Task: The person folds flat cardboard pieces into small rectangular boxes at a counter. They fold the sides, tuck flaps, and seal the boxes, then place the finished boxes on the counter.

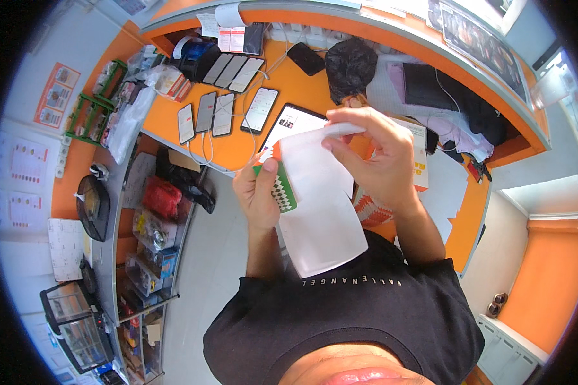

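A long white paper (321, 199) hangs in front of my chest, bent across its middle. My right hand (382, 151) is closed in a pinch on its upper edge, which curls over toward the fingers. My left hand (257, 192) is closed on a green and orange piece with a white checked pattern (284, 192), thumb pressed on its face. That piece lies against the paper's left edge; whether the two are joined I cannot tell. Partly behind the paper, a tablet (295, 122) with a lit white screen rests on the orange table (237, 151).
Several phones (260, 109) with cables lie on the table's left side. Toward the back sit a dark phone (306, 59) and a black plastic bag (351, 67). A white and orange box (419, 154) stands beyond my right hand. Shelves (144, 237) with bins line the left.
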Demonstrator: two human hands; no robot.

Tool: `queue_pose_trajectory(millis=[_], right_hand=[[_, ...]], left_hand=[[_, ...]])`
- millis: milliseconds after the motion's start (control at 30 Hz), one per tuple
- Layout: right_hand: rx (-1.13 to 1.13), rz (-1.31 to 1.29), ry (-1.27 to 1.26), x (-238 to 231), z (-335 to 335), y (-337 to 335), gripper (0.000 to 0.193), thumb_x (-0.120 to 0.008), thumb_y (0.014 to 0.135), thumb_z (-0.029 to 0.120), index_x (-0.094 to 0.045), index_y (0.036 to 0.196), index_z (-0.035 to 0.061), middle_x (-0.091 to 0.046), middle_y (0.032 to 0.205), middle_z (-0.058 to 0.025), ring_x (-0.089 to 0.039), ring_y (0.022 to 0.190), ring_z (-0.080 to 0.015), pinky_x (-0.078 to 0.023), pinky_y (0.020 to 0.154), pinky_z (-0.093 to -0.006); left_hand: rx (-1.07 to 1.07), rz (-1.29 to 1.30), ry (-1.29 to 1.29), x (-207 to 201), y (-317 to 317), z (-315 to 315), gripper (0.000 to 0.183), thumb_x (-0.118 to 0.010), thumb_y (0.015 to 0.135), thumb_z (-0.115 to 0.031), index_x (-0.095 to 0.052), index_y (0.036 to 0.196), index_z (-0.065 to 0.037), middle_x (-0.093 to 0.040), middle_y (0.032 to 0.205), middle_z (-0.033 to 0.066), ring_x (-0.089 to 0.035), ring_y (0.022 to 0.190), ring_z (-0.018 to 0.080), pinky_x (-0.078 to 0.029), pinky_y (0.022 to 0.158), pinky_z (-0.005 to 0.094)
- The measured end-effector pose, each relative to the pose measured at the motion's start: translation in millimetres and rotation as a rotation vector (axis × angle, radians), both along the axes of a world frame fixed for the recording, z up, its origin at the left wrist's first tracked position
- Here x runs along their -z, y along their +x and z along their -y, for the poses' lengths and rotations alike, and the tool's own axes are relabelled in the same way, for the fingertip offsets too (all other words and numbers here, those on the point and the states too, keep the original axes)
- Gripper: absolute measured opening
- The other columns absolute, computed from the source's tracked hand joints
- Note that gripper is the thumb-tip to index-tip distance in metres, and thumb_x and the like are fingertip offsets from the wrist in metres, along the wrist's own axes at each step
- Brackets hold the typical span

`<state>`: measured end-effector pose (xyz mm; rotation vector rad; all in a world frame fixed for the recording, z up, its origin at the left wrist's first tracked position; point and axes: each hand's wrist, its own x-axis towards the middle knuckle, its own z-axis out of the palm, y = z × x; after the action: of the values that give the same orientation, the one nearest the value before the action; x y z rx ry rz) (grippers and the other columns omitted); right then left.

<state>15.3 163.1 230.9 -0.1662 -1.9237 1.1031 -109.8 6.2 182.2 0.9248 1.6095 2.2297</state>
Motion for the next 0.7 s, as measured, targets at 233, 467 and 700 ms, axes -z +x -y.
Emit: queue_pose_trajectory(millis=[233, 467, 700], right_hand=[[0.348, -0.234, 0.576, 3, 5, -12, 0.021, -0.075, 0.067, -0.001, -0.073, 0.087, 0.0023, -0.072, 0.080, -0.0076, -0.073, 0.081, -0.0237, -0.057, 0.069, -0.0337], [0.244, -0.201, 0.493, 5, 18, -18, 0.025, -0.075, 0.069, -0.003, -0.073, 0.094, -0.0007, -0.072, 0.100, -0.0107, -0.070, 0.095, -0.0282, -0.058, 0.079, -0.0375], [0.088, -0.111, 0.100, 5, 3, -6, 0.031, -0.074, 0.078, -0.008, -0.075, 0.107, 0.0034, -0.073, 0.108, -0.0142, -0.071, 0.096, -0.0244, -0.058, 0.079, -0.0334]], left_hand=[[0.099, -0.001, 0.113, 3, 6, -1, 0.032, -0.061, 0.099, -0.019, -0.070, 0.113, 0.008, -0.071, 0.092, 0.0067, -0.061, 0.079, 0.0079, -0.045, 0.069, 0.0216], [0.080, 0.071, 0.126, -5, 11, -8, 0.048, -0.051, 0.102, -0.026, -0.059, 0.131, 0.011, -0.068, 0.118, 0.0187, -0.066, 0.102, 0.0186, -0.052, 0.086, 0.0283], [0.086, 0.262, 0.231, -16, 10, -11, 0.045, -0.044, 0.105, -0.028, -0.058, 0.124, 0.012, -0.069, 0.106, 0.0173, -0.069, 0.094, 0.0196, -0.053, 0.080, 0.0284]])
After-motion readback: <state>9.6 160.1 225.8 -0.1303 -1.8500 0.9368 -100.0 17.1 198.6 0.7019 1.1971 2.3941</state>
